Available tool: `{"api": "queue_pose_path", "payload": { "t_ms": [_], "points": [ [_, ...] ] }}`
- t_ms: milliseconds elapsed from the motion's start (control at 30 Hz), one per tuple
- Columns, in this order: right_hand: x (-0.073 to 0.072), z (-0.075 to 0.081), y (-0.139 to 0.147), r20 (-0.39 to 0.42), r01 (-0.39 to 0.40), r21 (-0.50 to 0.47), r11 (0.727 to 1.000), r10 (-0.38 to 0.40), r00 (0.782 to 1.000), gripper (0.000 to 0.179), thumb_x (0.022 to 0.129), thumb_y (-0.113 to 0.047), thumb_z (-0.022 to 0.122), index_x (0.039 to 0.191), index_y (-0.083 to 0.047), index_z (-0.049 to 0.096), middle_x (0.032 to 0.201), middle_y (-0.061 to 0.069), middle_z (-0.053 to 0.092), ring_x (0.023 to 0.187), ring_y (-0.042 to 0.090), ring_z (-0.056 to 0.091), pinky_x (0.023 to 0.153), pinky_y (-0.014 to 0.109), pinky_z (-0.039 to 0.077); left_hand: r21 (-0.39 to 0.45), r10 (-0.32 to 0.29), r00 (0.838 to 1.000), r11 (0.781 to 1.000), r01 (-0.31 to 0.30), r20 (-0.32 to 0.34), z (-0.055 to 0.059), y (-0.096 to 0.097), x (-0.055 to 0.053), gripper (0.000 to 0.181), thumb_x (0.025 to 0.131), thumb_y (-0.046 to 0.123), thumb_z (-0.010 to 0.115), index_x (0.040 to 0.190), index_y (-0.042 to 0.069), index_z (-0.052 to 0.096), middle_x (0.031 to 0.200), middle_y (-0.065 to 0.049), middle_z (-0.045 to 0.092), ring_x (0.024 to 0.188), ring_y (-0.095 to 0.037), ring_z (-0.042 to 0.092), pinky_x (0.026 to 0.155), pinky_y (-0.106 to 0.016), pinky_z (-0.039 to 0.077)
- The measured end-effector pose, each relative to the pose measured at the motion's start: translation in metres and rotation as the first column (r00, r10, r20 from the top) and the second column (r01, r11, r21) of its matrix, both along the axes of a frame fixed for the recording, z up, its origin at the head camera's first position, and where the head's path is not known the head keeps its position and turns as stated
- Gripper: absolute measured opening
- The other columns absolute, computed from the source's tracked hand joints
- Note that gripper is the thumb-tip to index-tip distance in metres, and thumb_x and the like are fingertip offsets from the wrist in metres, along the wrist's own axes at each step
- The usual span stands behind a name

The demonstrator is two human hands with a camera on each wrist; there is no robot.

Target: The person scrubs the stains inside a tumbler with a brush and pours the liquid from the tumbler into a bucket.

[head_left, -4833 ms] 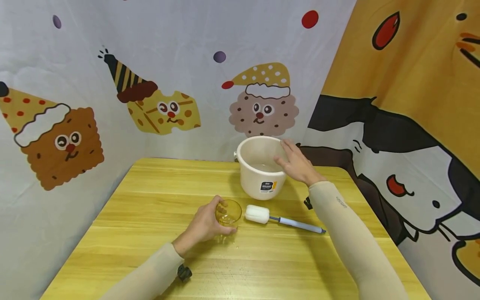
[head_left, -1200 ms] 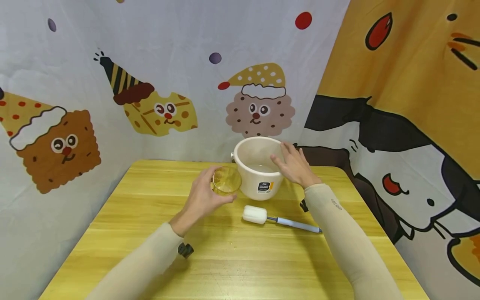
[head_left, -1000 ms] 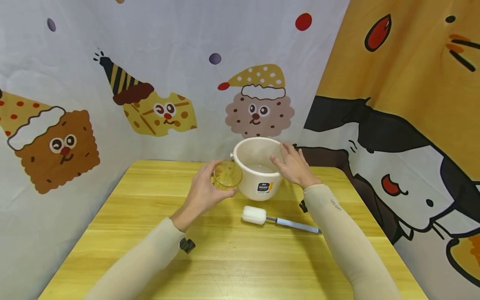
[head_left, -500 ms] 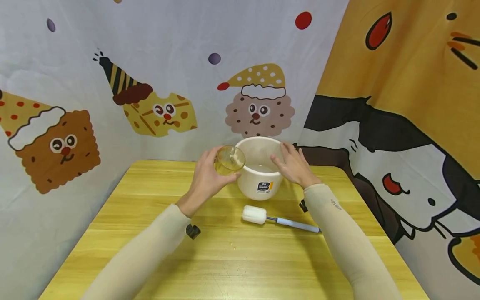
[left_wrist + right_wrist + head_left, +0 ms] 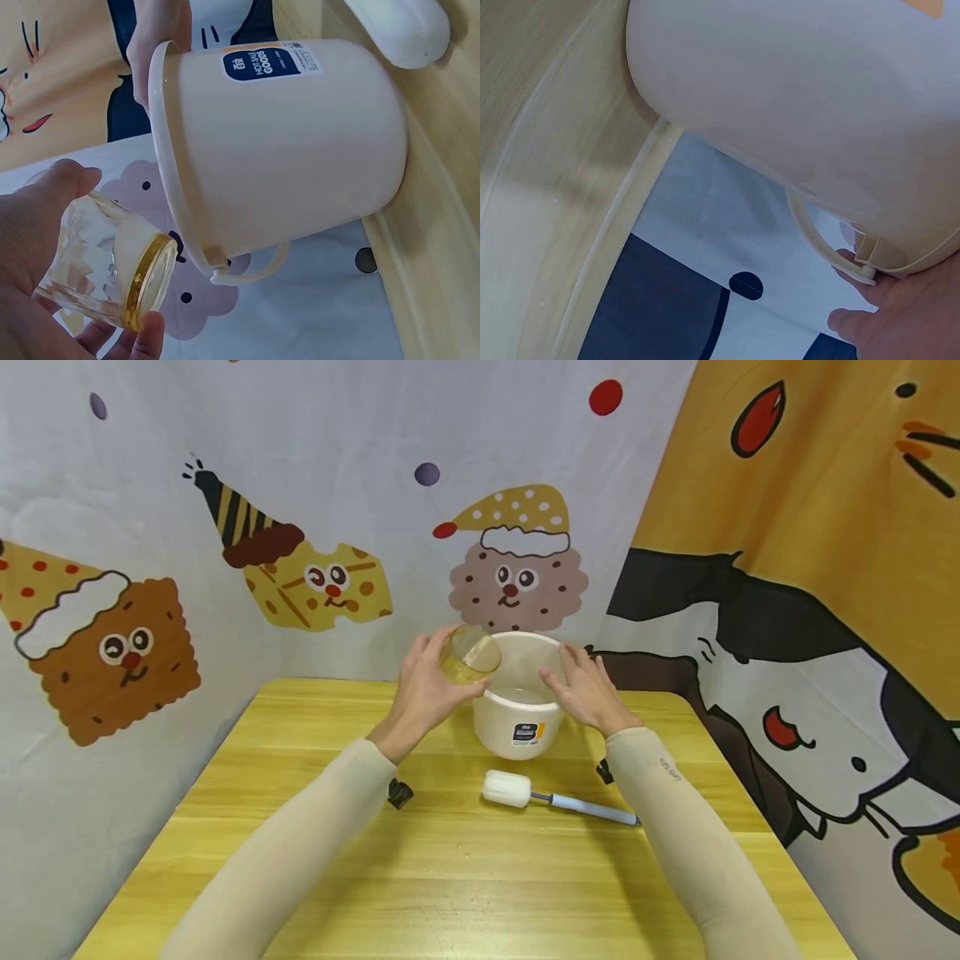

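My left hand (image 5: 427,685) grips a transparent amber glass cup (image 5: 471,653), raised above the table at the bucket's left rim. The cup tips to the right, its gold-edged mouth turned toward the bucket in the left wrist view. The cream plastic bucket (image 5: 497,727) stands upright near the back of the table, with a dark label on its front. At the bucket's right rim, my right hand (image 5: 588,693) holds on, thumb over the opening. In the right wrist view, its fingers (image 5: 851,324) lie outside by the handle (image 5: 814,236) mount.
A sponge-headed bottle brush (image 5: 507,788) with a light blue handle lies on the wooden table (image 5: 337,877) in front of the bucket. Small water drops dot the wood. Behind hangs a cartoon-printed cloth (image 5: 360,443). A black camera sits at each wrist.
My left hand has lifted the cup from the table beside the brush, up and rightward to the bucket rim, tilting it. My right hand stays at the rim; bucket and brush keep their places.
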State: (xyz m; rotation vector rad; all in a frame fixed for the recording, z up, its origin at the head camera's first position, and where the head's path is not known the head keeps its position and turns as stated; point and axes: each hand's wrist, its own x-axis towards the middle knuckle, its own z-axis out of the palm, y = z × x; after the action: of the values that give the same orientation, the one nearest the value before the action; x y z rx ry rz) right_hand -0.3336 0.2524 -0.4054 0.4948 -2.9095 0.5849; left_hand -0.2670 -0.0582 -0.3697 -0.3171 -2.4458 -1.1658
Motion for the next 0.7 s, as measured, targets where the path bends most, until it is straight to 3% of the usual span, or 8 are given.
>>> {"api": "queue_pose_path", "payload": {
  "t_ms": [167, 400, 700],
  "points": [
    [0.001, 0.000, 0.001, -0.001, -0.002, -0.008, 1.000, 0.002, 1.000, 0.092, 0.123, -0.066, 0.031, 0.184, 0.002, 0.022, 0.193, 0.028, 0.020, 0.180, 0.052, 0.020, 0.149, 0.070, -0.002, -0.046, 0.008, 1.000, 0.999, -0.008, -0.005, 0.005, 0.004, -0.006, 0.098, 0.085, 0.038, 0.107, 0.168, 0.016, 0.058, 0.149, -0.017, 0.066, 0.138, -0.040, 0.067, 0.119, -0.059, 0.061],
    [-0.001, 0.000, 0.000, -0.009, 0.000, -0.017, 1.000, -0.001, 1.000, 0.085, 0.124, -0.056, 0.038, 0.184, 0.002, 0.022, 0.192, 0.029, 0.022, 0.180, 0.052, 0.020, 0.149, 0.070, -0.002, -0.075, 0.004, 1.000, 0.997, -0.006, -0.025, 0.014, 0.002, -0.015, 0.097, 0.085, 0.036, 0.106, 0.167, 0.015, 0.058, 0.156, -0.018, 0.066, 0.145, -0.041, 0.064, 0.124, -0.061, 0.058],
    [-0.002, -0.002, 0.001, -0.008, 0.000, -0.015, 1.000, 0.000, 1.000, 0.091, 0.123, -0.065, 0.032, 0.183, 0.002, 0.024, 0.192, 0.028, 0.022, 0.180, 0.052, 0.021, 0.149, 0.071, 0.000, -0.124, 0.010, 1.000, 0.992, -0.011, -0.006, 0.029, 0.003, -0.025, 0.088, 0.087, 0.034, 0.106, 0.159, 0.019, 0.059, 0.155, -0.016, 0.065, 0.142, -0.040, 0.062, 0.115, -0.060, 0.062]
  ]
}}
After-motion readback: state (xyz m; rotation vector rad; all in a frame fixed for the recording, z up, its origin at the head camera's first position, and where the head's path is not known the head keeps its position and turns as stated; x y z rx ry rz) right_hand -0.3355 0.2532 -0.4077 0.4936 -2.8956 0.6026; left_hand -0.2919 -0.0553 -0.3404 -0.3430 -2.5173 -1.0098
